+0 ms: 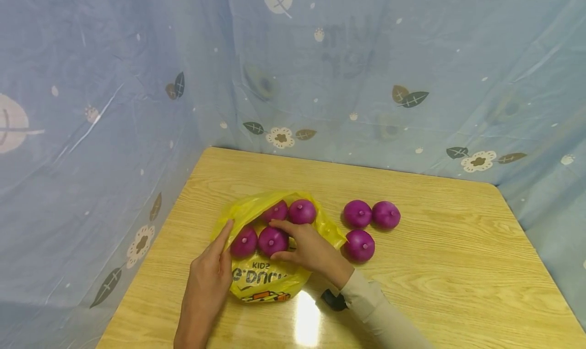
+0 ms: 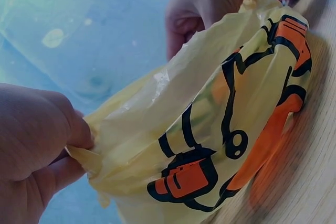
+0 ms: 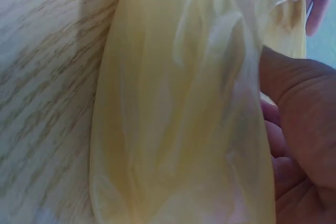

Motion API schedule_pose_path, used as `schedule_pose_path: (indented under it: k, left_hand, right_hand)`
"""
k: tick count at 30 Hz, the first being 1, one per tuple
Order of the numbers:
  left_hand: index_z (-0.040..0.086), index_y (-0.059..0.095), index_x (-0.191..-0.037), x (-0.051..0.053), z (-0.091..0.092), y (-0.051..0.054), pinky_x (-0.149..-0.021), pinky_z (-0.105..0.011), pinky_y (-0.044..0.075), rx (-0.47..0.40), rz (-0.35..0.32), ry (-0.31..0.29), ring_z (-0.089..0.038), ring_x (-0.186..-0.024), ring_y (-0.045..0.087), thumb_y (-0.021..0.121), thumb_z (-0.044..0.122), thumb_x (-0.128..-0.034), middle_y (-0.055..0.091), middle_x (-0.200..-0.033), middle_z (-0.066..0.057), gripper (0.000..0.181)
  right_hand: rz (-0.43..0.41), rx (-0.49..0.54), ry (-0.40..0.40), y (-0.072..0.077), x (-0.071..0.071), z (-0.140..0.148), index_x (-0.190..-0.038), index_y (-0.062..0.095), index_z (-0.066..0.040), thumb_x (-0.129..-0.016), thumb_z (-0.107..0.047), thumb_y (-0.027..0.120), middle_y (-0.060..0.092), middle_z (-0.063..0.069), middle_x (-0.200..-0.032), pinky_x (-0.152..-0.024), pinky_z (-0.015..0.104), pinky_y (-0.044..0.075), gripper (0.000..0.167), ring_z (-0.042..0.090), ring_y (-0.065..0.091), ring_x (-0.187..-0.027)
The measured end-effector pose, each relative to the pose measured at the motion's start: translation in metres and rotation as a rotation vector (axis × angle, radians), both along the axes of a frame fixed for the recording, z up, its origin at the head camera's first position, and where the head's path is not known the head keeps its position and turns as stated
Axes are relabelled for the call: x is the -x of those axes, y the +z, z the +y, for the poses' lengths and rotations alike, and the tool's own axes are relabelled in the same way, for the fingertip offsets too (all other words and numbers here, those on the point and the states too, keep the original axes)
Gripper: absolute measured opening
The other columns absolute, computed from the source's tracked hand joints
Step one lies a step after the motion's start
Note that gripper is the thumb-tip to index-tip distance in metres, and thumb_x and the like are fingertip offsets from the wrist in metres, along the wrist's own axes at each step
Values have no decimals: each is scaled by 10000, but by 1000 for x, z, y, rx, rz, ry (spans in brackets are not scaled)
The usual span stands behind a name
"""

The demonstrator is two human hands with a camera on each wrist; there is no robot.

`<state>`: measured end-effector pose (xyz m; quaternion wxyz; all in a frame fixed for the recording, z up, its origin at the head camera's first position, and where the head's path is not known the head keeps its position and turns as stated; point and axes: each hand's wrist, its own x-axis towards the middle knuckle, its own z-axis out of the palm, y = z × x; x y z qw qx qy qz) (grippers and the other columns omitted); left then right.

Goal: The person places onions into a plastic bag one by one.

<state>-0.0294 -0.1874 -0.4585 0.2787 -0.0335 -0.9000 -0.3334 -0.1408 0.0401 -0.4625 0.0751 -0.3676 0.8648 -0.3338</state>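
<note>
A yellow plastic bag [image 1: 270, 283] with printed black lettering and an orange-and-black drawing lies on its side, mouth spread. Several purple toy-like onions [image 1: 301, 211] sit in its mouth. My left hand [image 1: 208, 272] pinches the bag's rim at the left; the left wrist view shows the thumb and fingers on the yellow plastic [image 2: 131, 145]. My right hand [image 1: 311, 247] reaches into the mouth, thumb and fingers curved around one purple onion [image 1: 273, 241]. In the right wrist view the bag's side [image 3: 173, 103] hides the right hand's [image 3: 304, 124] fingertips and that onion.
Three more purple onions [image 1: 359, 245] lie on the wooden table [image 1: 458, 267] just right of the bag. Blue patterned curtains [image 1: 348, 84] hang behind the table and along its left side. A dark wrist device [image 1: 333, 300] shows beneath the right sleeve.
</note>
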Motion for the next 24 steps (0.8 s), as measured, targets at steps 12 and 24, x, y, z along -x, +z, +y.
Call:
schedule_pose_path:
  k: [12,24]
  left_hand:
    - [90,547,-1551,-1,2,2,-470,-215,384,-11,-6,-8,7,-535,308,632,-196,-907,742,-1015,-166,710]
    - [70,553,-1542,0,2,2,-477,-219,397,9,10,-15,13,-524,282,632,-208,-892,737,-1246,-220,711]
  right_hand:
    - [54,-46,-28,1,-2,1,-1544,542,-75,-906,-313,865,708,99,-1361,-1017,336,559,753,147,696,-1120]
    - [65,6,-71,9,-8,16,-1530,568,-112,-930,-329,842,705,94,-1369,-1033,395,555,694,209,696,-1174]
